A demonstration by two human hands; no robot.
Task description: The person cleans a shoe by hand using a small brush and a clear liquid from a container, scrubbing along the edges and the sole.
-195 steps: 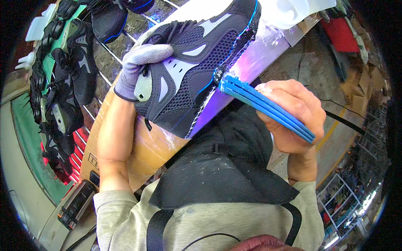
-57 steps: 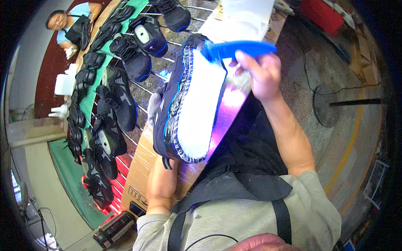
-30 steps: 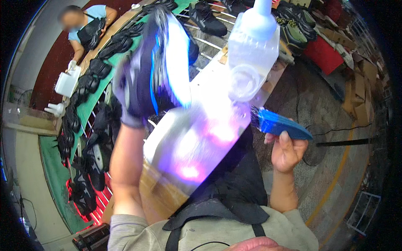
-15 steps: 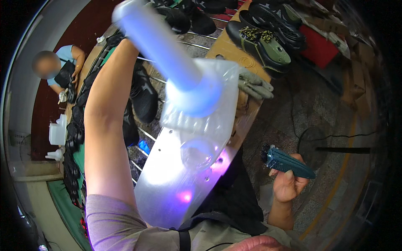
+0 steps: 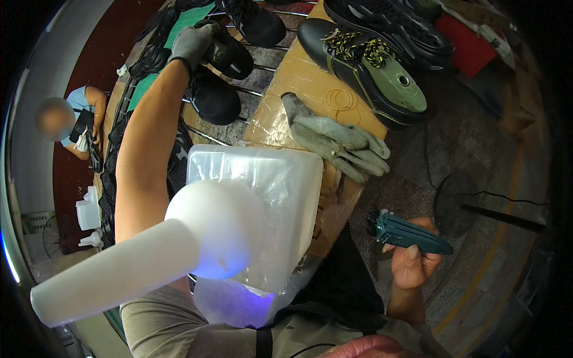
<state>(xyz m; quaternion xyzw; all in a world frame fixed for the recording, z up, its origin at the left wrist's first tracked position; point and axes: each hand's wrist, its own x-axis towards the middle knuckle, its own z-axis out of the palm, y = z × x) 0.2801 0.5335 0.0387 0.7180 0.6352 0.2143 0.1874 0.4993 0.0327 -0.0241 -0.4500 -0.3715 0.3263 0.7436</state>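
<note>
My left hand (image 5: 194, 45), in a grey knit glove, reaches to the far left. Its fingers close around the rear part of a black shoe (image 5: 231, 55) on a rack of metal rods; some fingertips are hidden. A dark mesh shoe (image 5: 213, 98) lies just nearer, by my wrist. Off to the right, my bare right hand (image 5: 412, 262) holds a brush (image 5: 412, 234) by its teal handle. The brush's dark bristles point left. Between my arms, a translucent plastic container (image 5: 280, 197) stands partly behind a white tube with a rounded end (image 5: 215, 227).
An empty grey glove (image 5: 334, 134) and thin rubber bands (image 5: 341, 101) lie on a tan board (image 5: 268, 125). Beyond the glove sits a black shoe with yellow-flecked laces and a green insole (image 5: 370, 77). A co-worker (image 5: 86, 113) handles a dark item at far left.
My view has shifted, and the white tube appears lower and further left. My left hand, hidden before, now shows on the black shoe. The right hand keeps the brush almost in place.
</note>
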